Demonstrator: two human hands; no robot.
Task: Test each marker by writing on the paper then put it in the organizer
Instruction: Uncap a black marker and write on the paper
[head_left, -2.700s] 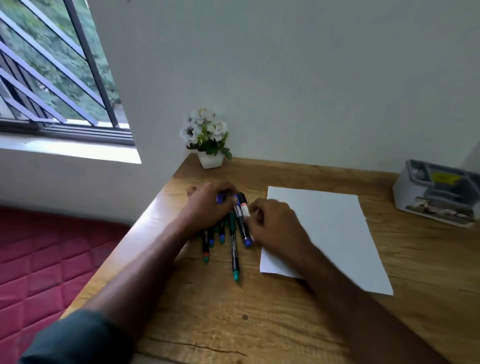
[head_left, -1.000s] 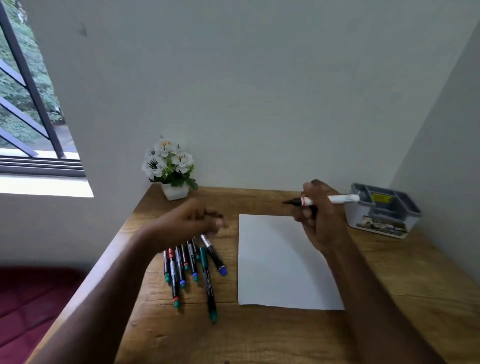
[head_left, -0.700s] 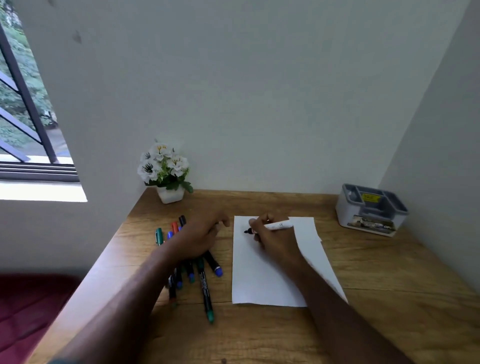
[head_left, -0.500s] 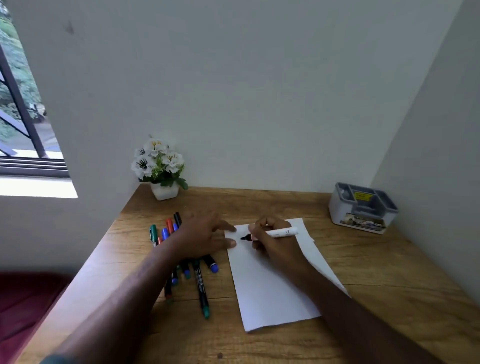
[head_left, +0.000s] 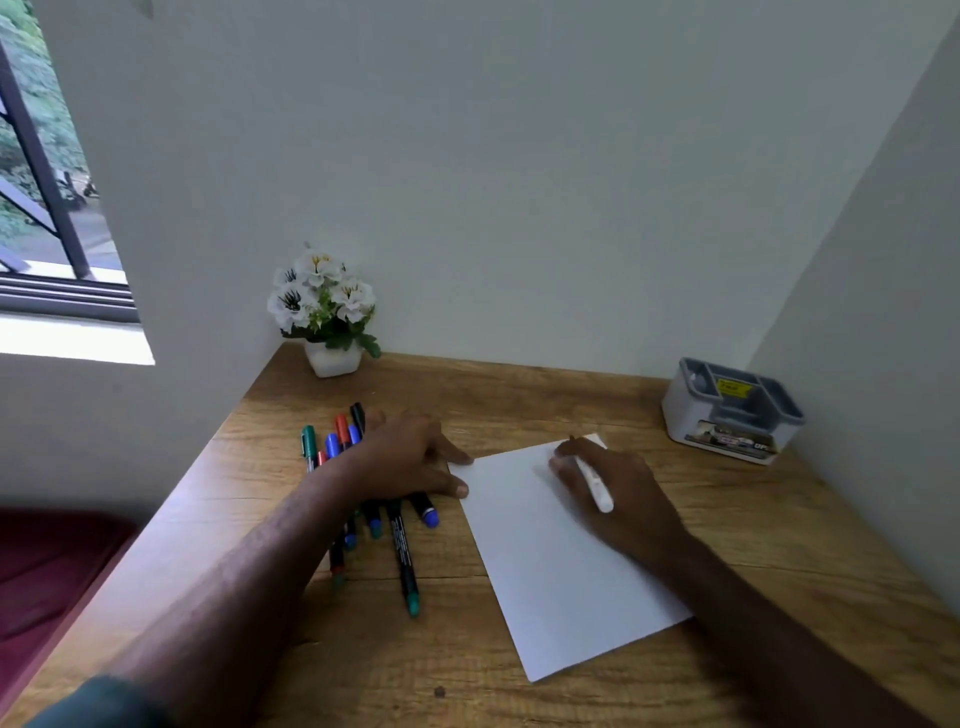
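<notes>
A white-barrelled marker (head_left: 594, 484) is gripped in the right hand (head_left: 615, 493), whose fingers are curled round it; the barrel slants up toward the far end of the sheet of paper (head_left: 550, 561), and its tip is hidden behind the fingers, so contact with the sheet cannot be told. The paper is laid askew on the wooden bench (head_left: 753, 525), its near corner pointing toward the front edge, and the right wrist and forearm are laid across its right half. No mark can be made out on the visible part of the sheet. The left hand (head_left: 402, 465) is spread flat with straight, relaxed fingers and grasps nothing; it is rested on top of a cluster of markers (head_left: 363, 499), and two fingertips are set at the left edge of the paper. The cluster is seen just left of the sheet, with green, blue, red and black caps fanned out beyond the hand and further ends shown below it; one long green-ended marker (head_left: 404, 561) lies nearest the front. The grey organizer (head_left: 730, 410) is stood at the far right of the bench by the side wall, well apart from the paper. A small white pot of white flowers (head_left: 327, 317) is placed in the far left corner against the wall
</notes>
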